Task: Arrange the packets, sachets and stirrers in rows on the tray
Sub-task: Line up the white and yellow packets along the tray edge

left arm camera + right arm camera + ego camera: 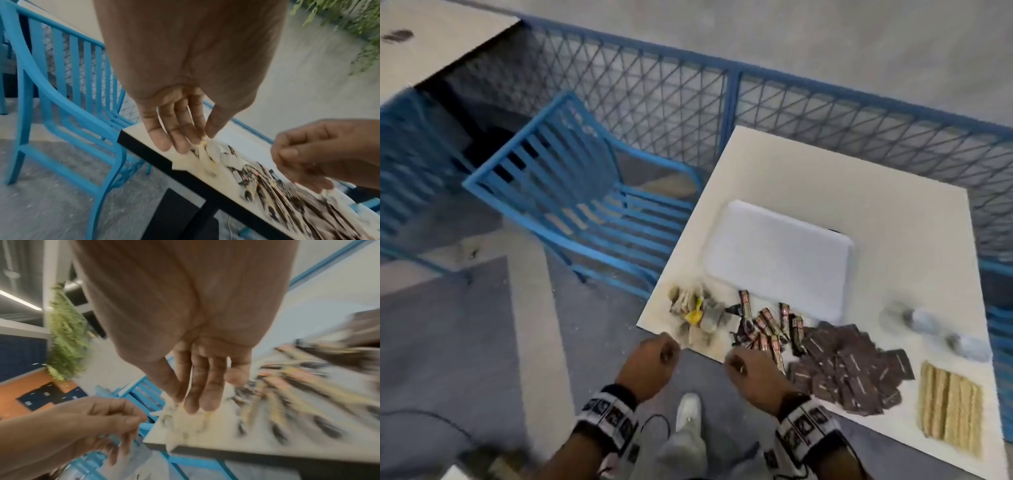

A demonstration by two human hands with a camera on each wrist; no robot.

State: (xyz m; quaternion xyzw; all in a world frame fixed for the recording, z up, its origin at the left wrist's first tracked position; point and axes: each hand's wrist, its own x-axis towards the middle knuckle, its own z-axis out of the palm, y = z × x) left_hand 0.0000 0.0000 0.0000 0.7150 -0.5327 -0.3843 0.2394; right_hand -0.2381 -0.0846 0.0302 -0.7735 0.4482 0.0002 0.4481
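Note:
A pale, bare tray [780, 260] lies in the middle of the white table [825, 178]. Along the near edge sit a heap of pale sachets [695, 315], dark stick packets [763, 325], a spread of brown packets [849, 370] and a row of wooden stirrers [948, 411]. My left hand [659, 354] hovers just off the table's near corner beside the pale sachets [207, 154], fingers loose and holding nothing. My right hand [739, 366] hangs over the near edge by the stick packets, fingers relaxed [197, 402] and holding nothing. Both wrist views are blurred.
Two small grey-and-white containers [914, 320] stand at the table's right. A blue slatted chair [585, 192] stands left of the table, and a blue mesh fence [654, 85] runs behind it. My shoe [688, 411] is on the floor below.

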